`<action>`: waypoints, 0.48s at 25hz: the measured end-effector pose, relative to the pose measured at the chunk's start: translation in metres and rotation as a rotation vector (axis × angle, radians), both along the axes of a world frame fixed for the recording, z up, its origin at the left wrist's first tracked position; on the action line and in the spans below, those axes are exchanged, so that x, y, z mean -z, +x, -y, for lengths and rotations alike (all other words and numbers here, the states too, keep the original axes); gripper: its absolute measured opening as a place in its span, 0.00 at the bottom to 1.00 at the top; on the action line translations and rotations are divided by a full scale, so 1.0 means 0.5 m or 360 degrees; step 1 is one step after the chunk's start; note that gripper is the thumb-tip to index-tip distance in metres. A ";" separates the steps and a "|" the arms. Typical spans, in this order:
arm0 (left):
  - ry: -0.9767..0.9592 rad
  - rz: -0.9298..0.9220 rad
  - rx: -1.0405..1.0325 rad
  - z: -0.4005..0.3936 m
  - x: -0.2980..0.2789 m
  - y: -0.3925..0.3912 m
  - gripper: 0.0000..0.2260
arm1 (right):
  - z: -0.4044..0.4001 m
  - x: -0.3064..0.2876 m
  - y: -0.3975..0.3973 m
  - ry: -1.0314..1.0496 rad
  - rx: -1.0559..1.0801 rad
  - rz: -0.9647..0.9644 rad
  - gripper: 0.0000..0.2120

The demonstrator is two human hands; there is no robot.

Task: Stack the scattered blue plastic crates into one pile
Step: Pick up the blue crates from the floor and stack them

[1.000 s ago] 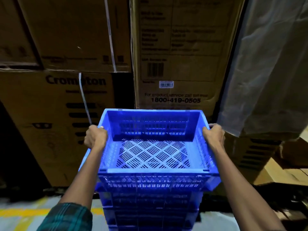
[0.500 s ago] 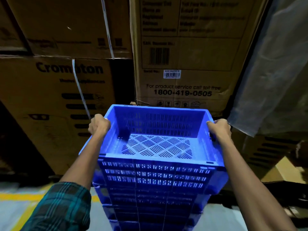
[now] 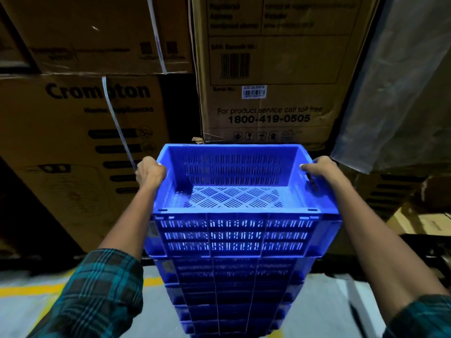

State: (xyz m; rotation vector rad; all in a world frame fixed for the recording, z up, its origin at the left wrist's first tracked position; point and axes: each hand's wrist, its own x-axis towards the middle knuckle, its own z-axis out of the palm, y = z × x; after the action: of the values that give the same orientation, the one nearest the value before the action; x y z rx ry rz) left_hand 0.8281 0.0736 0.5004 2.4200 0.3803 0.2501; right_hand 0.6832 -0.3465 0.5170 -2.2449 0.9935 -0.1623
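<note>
Right now the top blue perforated plastic crate (image 3: 234, 198) sits on a pile of matching blue plastic crates (image 3: 234, 289) that runs down toward 6 o'clock, where its foot is cut off by the picture's edge. The top crate is empty, its slotted floor and slotted far wall showing, and it looks level with the crates under it.

The left hand (image 3: 150, 173), at 9 o'clock of the crate, is clenched over the left rim, fingers curled around the edge. The right hand (image 3: 319, 169), at 3 o'clock, grasps the right rim near a handle slot, thumb lying along the inner top edge. Both forearms reach up from rolled dark green plaid sleeves (image 3: 97, 296).

Beyond the crate, toward 12 o'clock, stands a brown cardboard box printed with a service phone number (image 3: 268, 69). At 10 o'clock is a second brown cardboard box with large dark lettering (image 3: 73, 142), crossed by a pale packing strap (image 3: 117, 125). A grey translucent plastic sheet (image 3: 400, 81) hangs at 2 o'clock. The grey floor (image 3: 31, 311) carries a yellow painted line (image 3: 29, 290) at 8 o'clock.
</note>
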 end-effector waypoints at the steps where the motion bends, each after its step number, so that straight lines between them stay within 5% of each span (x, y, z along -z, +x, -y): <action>1: -0.0023 0.0014 -0.0019 -0.008 0.001 -0.001 0.12 | -0.004 0.001 -0.009 -0.0011 -0.0002 -0.0013 0.19; 8: -0.0173 0.0114 -0.0079 -0.004 -0.026 0.001 0.14 | -0.026 0.006 -0.040 -0.0154 0.0118 0.0305 0.13; 12: -0.0084 -0.0175 0.0093 0.003 -0.019 0.013 0.12 | -0.022 -0.006 -0.043 -0.0228 0.0088 0.0192 0.08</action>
State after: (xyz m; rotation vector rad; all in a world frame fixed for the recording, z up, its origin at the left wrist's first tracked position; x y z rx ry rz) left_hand 0.8346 0.0722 0.5099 2.3950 0.3599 0.0803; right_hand 0.6618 -0.3356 0.5200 -2.3068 1.0074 -0.3999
